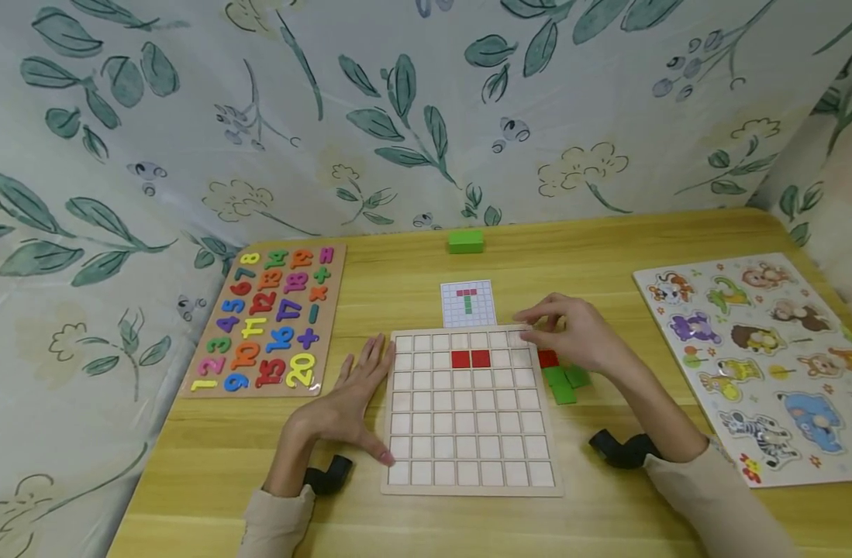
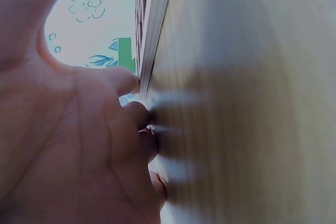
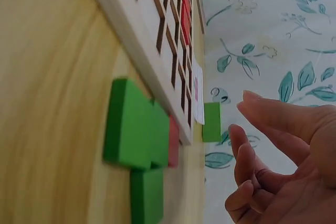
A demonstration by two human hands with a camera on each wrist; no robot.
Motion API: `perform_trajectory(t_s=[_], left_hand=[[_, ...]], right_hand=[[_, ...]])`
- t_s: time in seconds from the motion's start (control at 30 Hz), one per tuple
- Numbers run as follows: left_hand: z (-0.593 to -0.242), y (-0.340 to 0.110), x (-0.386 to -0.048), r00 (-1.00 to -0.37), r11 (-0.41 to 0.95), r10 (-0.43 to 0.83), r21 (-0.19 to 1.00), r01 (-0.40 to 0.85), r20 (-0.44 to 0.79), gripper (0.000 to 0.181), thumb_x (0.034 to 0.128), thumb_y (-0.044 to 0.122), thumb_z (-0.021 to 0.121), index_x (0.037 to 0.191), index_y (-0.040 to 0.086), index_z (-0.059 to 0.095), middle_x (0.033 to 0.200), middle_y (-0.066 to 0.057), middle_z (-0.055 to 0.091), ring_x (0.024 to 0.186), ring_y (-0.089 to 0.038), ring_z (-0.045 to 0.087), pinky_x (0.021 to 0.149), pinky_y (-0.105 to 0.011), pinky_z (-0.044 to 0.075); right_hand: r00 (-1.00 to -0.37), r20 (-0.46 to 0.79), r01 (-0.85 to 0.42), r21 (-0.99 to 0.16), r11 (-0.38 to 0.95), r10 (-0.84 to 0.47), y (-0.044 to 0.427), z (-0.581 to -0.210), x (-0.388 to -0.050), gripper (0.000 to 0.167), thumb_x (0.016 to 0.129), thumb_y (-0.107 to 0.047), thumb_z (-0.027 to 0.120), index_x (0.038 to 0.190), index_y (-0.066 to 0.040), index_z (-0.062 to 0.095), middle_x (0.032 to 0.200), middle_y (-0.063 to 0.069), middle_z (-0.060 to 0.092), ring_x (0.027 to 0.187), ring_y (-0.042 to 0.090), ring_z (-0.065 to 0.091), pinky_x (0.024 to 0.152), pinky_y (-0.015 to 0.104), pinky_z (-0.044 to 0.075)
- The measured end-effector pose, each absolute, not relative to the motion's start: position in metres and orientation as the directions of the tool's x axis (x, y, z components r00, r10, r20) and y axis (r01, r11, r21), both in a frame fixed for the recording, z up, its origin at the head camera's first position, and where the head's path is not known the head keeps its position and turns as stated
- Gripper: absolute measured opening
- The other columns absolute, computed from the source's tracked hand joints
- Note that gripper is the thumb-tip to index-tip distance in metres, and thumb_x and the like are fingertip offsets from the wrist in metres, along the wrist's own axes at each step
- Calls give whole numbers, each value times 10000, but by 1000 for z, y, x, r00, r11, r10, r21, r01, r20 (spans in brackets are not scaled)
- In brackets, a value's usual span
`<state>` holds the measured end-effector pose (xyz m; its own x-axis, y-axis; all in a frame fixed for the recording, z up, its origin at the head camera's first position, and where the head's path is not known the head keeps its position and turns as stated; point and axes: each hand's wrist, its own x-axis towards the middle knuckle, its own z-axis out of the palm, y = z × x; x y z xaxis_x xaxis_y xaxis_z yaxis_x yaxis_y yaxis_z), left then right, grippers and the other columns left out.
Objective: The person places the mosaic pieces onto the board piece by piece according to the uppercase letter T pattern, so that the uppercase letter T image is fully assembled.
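A wooden grid board lies flat, with two red tiles side by side in its second row. My left hand is spread along the board's left edge, thumb and fingertips touching it; its palm fills much of the left wrist view. Over the top right corner hovers my right hand, fingers bent and parted, nothing between them in the right wrist view. Beside the board's right edge lie a red tile and several green tiles. Behind the board, a pattern card shows a T.
A number puzzle board lies at the left, an animal puzzle board at the right. A green block stands near the back edge. Black objects are by both wrists. A patterned cloth hangs behind the wooden table.
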<state>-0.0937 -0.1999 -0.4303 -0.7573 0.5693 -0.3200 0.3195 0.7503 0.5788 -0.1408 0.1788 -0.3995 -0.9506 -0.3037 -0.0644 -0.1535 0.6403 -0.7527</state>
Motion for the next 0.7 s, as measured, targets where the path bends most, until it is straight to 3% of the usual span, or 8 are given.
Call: perform_trajectory(t_s=[0.3, 0.47, 0.7], left_hand=[[-430, -200, -93, -759, 743, 570, 592, 312, -314, 1589, 576, 463, 1010, 1657, 72, -86, 1715, -159, -245, 1600, -355, -214, 1282, -627, -120], [-430, -200, -92, -761, 742, 569, 593, 312, -311, 1583, 580, 456, 1010, 1658, 72, -84, 1717, -157, -242, 1601, -357, -211, 1283, -627, -119], [-430, -201, -92, -757, 739, 575, 593, 319, -309, 1588, 580, 472, 1006, 1656, 72, -91, 1715, -159, -247, 1600, -359, -215, 1280, -631, -121]], right_hand=[[-942, -138, -113, -731, 673, -307, 214, -408, -135, 246, 943, -164, 763, 1175, -85, 783, 1126, 119, 743, 891, 205, 560, 719, 231, 474], [-917, -244, -24, -755, 655, -314, 218, -413, -136, 257, 950, -174, 754, 1193, -95, 776, 1127, 117, 740, 862, 203, 523, 686, 240, 442], [-906, -254, -20, -773, 634, -338, 222, -416, -137, 251, 941, -187, 767, 1179, -107, 783, 1116, 107, 739, 852, 202, 522, 674, 245, 444]])
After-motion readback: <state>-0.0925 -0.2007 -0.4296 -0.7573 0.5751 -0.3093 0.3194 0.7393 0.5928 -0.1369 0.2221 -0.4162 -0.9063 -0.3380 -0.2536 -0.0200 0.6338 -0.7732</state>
